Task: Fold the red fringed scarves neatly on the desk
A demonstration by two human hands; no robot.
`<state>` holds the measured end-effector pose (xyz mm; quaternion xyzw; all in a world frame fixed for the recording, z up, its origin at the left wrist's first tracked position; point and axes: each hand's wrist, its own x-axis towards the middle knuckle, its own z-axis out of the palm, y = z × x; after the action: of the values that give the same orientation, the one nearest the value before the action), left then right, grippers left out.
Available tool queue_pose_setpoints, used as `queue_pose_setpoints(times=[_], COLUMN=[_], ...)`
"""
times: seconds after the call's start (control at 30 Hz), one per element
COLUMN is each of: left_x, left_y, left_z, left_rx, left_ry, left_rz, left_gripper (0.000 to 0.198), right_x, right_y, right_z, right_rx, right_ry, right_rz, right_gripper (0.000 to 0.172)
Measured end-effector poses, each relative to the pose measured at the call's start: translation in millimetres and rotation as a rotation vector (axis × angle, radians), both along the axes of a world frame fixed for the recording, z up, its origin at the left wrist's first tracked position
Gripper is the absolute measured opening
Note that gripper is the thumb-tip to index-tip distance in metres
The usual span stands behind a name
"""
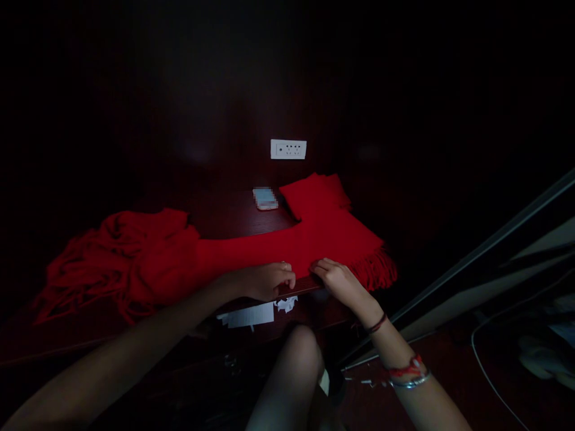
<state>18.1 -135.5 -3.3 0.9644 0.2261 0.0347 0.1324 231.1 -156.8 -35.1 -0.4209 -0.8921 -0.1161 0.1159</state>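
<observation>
A long red fringed scarf (pixel 278 245) lies stretched across a dark wooden desk (pixel 233 218), its left part bunched in a heap (pixel 121 257) and its fringe hanging at the right (pixel 377 269). My left hand (pixel 267 280) rests on the scarf's near edge with fingers curled onto the cloth, a ring showing. My right hand (pixel 336 280) presses on the same edge just to the right, fingers bent on the fabric. A second folded red cloth (pixel 314 194) sits behind.
A phone (pixel 265 199) lies on the desk near the back. A white wall socket (pixel 288 149) is above it. White papers (pixel 251 314) sit on a lower shelf under the desk edge. My knee (pixel 299 359) is below. A cable (pixel 485 359) runs on the floor at right.
</observation>
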Motion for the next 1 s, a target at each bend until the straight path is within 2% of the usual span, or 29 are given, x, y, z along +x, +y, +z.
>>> queue_pose_setpoints(times=[0.07,0.17,0.2,0.3,0.4,0.5,0.63,0.7,0.83,1.0], left_x=[-12,-33,-40,-57,-70,-78,-89,-92,-99,-108], left_y=[14,51,65,106,131,140,143,144,143,145], left_z=[6.8,9.8,8.6,0.8,-6.4,-8.1,-4.8,-2.9,0.6,1.8], left_rx=[-0.158,-0.251,-0.217,0.020,0.032,-0.148,-0.388,-0.450,-0.552,-0.711], left_ry=[-0.033,-0.168,-0.198,-0.184,-0.043,0.032,0.018,-0.012,-0.080,-0.110], left_rz=[-0.007,0.118,0.174,0.373,0.507,0.589,0.558,0.529,0.554,0.612], left_gripper=[0.022,0.015,0.014,0.015,0.027,0.034,0.027,0.026,0.027,0.044], right_x=[-6,-22,-29,-52,-71,-85,-100,-105,-108,-112], right_y=[-3,-8,-9,-10,-6,-2,-2,-4,-8,-8], right_z=[4.3,7.4,7.5,5.8,3.3,2.5,2.9,2.3,-0.1,-0.1], right_rx=[0.005,0.005,0.002,-0.002,0.021,0.067,0.115,0.128,0.134,0.138], right_ry=[0.016,0.056,0.065,0.065,0.035,-0.029,-0.108,-0.115,-0.106,-0.102], right_rz=[0.001,0.047,0.068,0.105,0.116,0.140,0.189,0.189,0.140,0.091], right_gripper=[0.023,0.025,0.025,0.024,0.021,0.018,0.013,0.010,0.009,0.013])
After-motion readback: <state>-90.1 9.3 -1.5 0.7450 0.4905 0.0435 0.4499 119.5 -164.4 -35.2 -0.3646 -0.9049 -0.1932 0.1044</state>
